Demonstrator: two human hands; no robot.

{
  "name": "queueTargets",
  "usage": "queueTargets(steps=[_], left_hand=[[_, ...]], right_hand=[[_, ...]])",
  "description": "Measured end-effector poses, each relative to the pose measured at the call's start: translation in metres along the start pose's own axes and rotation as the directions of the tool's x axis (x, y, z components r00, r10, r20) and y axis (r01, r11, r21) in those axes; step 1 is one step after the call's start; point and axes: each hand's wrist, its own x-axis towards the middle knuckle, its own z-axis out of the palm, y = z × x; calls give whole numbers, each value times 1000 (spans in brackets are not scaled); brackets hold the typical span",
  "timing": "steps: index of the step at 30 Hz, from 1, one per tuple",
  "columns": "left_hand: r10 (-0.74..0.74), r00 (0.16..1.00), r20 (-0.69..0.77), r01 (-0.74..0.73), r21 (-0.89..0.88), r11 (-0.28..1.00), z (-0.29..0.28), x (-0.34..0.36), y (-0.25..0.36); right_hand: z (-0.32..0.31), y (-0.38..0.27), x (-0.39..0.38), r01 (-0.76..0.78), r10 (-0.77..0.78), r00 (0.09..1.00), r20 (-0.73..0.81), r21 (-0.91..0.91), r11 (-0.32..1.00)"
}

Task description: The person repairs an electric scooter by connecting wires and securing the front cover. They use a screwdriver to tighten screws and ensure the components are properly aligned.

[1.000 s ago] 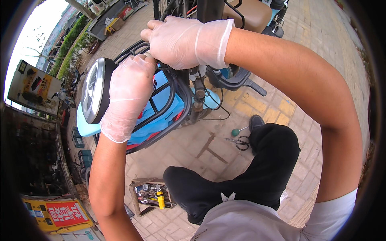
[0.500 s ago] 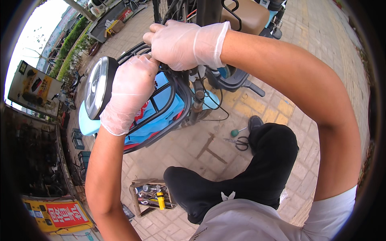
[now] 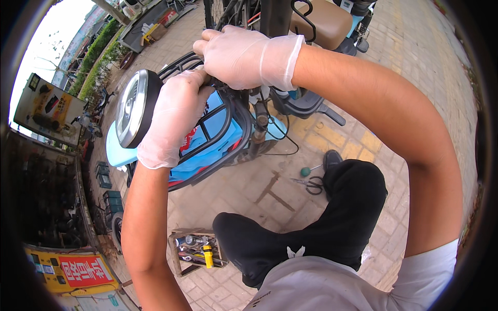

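Note:
My left hand and my right hand wear translucent gloves and meet at the top of a black front rack on a two-wheeler. Both have curled, closed fingers; what they grip is hidden behind them. A round chrome-rimmed headlight sits just left of my left hand, above a light-blue panel. Blue material with red patches lies inside the rack. A dark steering column with hanging cables stands below my right hand.
A brown seat is behind. On the paving lie scissors and a green-handled tool. A wooden tool box stands by my bent knee. At left are signboards, green crates and a planted verge.
The headlight, the rack's top and both hands have shifted slightly to the right. The fingers of both hands remain closed in much the same place on the vehicle.

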Motion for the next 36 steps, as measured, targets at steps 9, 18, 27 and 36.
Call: queueTargets(steps=[9,18,27,36], left_hand=[[-382,896,225,415,-123,901,-9,0,15],[-344,938,46,332,-407,851,24,-19,-1],[-184,977,-107,123,-425,897,39,-20,-12],[-167,980,-110,116,-366,923,39,-17,-8]], right_hand=[[7,1,-2,37,-40,998,-38,-74,997],[1,6,-3,155,-154,988,11,-80,985],[8,8,-2,226,-230,972,-51,-80,971],[14,8,-1,256,-262,961,-84,-74,964]])
